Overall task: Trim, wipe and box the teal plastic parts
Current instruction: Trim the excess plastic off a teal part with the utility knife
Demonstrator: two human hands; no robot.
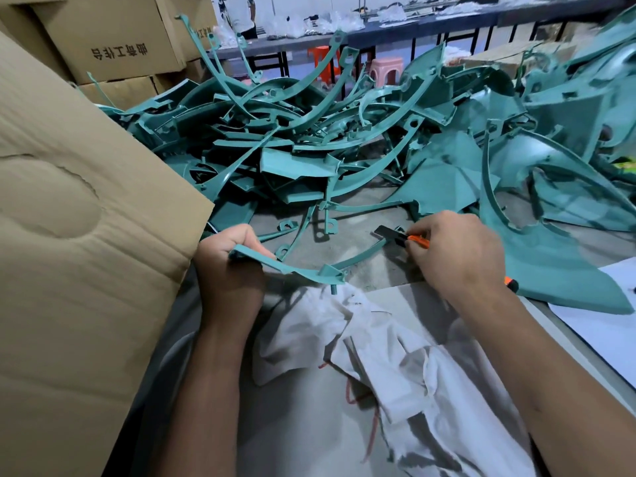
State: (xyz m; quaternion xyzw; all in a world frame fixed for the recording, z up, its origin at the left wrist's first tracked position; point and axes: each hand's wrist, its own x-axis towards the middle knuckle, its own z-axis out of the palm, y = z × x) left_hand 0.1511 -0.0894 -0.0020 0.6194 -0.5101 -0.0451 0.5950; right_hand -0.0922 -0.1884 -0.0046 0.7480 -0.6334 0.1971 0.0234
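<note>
A worker trims a teal strip (296, 270) with a knife (401, 236) at a bench heaped with moulded parts.

The left hand (229, 270) is clenched around one end of the curved strip, holding it above a white cloth (395, 356) that lies crumpled on the grey bench (406, 297). The right hand (457, 256) grips the orange-handled knife, its dark blade meeting the strip's far end. Behind the hands, a tangled pile (309, 146) of teal strips and panels covers the bench. A large teal panel (557, 263) lies just right of the right hand, partly over a sheet of white paper (605, 325). A cardboard flap (75, 235) leans in at the left, and printed cartons (113, 39) are stacked beyond it. Orange and pink stools (385, 68) stand by a long table in the background.
</note>
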